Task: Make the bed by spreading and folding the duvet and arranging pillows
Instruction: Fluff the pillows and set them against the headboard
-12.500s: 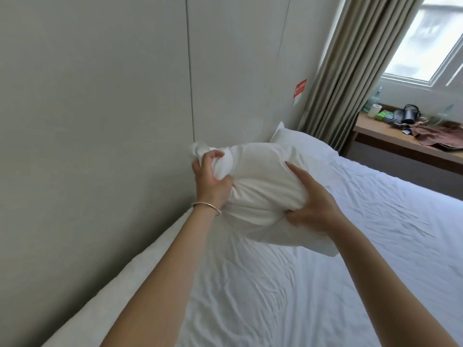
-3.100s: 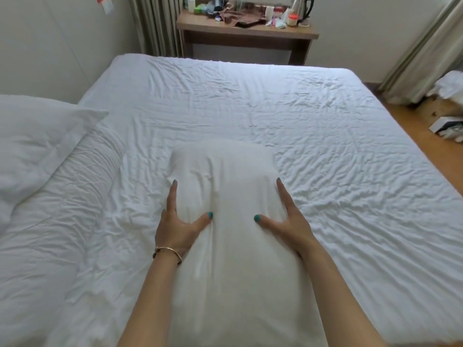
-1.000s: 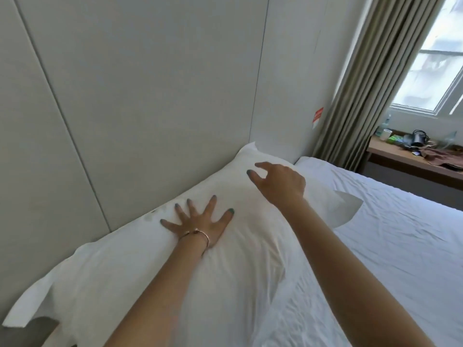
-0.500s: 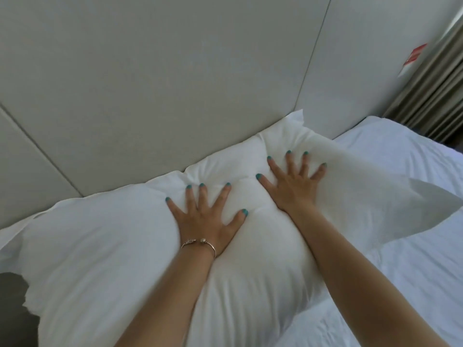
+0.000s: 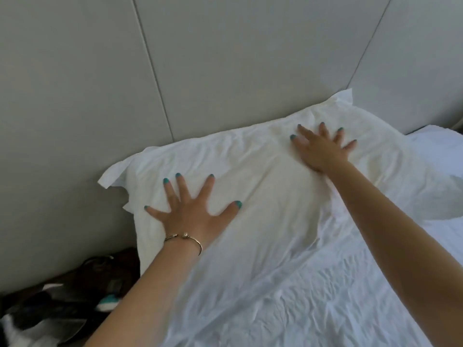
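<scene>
A white pillow (image 5: 263, 191) lies flat at the head of the bed, against the grey padded wall. My left hand (image 5: 193, 211) presses on its left part with fingers spread wide; a thin bracelet circles that wrist. My right hand (image 5: 322, 149) presses flat on the pillow's far right part, fingers splayed. White wrinkled bedding (image 5: 338, 296) covers the mattress below and to the right of the pillow. A second white pillow (image 5: 438, 146) shows at the right edge.
The grey panelled wall (image 5: 200, 58) rises directly behind the pillow. Dark shoes and other items (image 5: 75, 296) lie on the floor in the gap left of the bed.
My hands have slid apart across the pillow, the left toward its left end and the right toward its right end. The pillow lies flatter than half a second ago.
</scene>
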The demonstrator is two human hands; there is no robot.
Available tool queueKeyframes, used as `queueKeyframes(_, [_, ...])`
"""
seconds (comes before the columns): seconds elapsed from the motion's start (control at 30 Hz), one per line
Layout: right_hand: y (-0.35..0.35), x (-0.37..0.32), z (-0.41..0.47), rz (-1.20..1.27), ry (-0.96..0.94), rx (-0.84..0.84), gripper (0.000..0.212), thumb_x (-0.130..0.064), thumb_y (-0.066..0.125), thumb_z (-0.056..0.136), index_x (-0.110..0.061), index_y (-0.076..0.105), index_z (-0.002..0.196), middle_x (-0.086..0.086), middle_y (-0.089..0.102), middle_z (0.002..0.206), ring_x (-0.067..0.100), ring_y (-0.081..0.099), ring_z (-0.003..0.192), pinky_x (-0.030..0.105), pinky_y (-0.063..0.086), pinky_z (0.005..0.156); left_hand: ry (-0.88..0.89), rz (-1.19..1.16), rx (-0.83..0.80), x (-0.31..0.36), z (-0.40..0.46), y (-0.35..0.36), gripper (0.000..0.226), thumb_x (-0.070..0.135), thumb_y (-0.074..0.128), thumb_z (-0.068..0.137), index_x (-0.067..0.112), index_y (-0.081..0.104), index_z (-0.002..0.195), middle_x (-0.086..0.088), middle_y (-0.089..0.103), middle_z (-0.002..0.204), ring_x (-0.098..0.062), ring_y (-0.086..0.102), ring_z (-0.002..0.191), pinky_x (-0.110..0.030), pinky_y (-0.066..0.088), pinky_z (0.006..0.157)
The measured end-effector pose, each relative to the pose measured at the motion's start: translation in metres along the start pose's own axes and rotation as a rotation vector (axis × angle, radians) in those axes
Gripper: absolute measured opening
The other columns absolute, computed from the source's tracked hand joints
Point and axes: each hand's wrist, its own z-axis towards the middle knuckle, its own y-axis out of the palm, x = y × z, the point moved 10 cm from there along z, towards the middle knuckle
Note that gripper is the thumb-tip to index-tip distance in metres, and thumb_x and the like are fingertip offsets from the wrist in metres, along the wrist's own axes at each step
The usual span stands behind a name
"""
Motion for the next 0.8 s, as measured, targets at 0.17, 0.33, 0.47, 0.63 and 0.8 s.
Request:
queueKeyframes(0.17, [0.022,-0.008,-0.020,-0.116,-0.166,0.065,0.077,-0.091,0.005,0.071,-0.063,-0.002,0.142,-0.013,-0.004,0.162,0.023,-0.009,0.149,0.062,-0.005,0.114,-0.085,-0.163,-0.008,-0.047,0.032,0.022,0.088,0.099,0.017,0.059,0.066,-0.007,0.137,0.008,-0.020,0.158,-0.028,-0.027,0.143,-0.077,-0.005,0.101])
queueKeyframes(0.33, [0.015,0.076,-0.002,-0.127,0.162,0.144,0.076,-0.086,0.003,0.077,-0.056,-0.004,0.147,-0.007,-0.010,0.163,0.027,-0.012,0.149,0.066,-0.011,0.111,-0.046,-0.184,-0.083,-0.051,0.046,0.058,0.083,0.098,0.014,0.060,0.068,-0.011,0.134,0.012,-0.016,0.158,-0.028,-0.020,0.145,-0.077,0.001,0.101])
queueKeyframes(0.47, [0.004,0.073,-0.018,-0.041,0.267,0.097,0.065,-0.073,0.006,0.087,-0.053,-0.005,0.148,-0.005,-0.012,0.162,0.031,-0.013,0.148,0.067,-0.008,0.111,-0.011,-0.234,-0.140,-0.056,0.054,0.062,0.084,0.097,0.010,0.061,0.066,-0.016,0.134,0.012,-0.019,0.158,-0.028,-0.020,0.145,-0.077,0.004,0.101])
queueKeyframes(0.63, [0.038,0.007,-0.123,0.202,0.071,0.186,0.050,-0.052,0.017,0.100,-0.052,0.008,0.149,-0.007,-0.002,0.163,0.023,-0.007,0.150,0.055,-0.005,0.117,0.020,-0.267,-0.063,-0.063,0.028,0.044,0.071,0.084,0.010,0.078,0.058,-0.014,0.141,0.004,-0.018,0.159,-0.031,-0.016,0.145,-0.072,0.000,0.107])
queueKeyframes(0.8, [0.106,-0.001,-0.242,0.318,-0.052,0.164,0.049,-0.056,0.014,0.099,-0.060,-0.005,0.144,-0.014,-0.014,0.161,0.017,-0.014,0.149,0.053,0.000,0.117,0.518,-0.106,0.235,-0.023,-0.071,0.035,0.058,0.057,0.027,0.093,0.048,0.010,0.148,-0.008,0.001,0.161,-0.037,-0.003,0.146,-0.072,0.007,0.106])
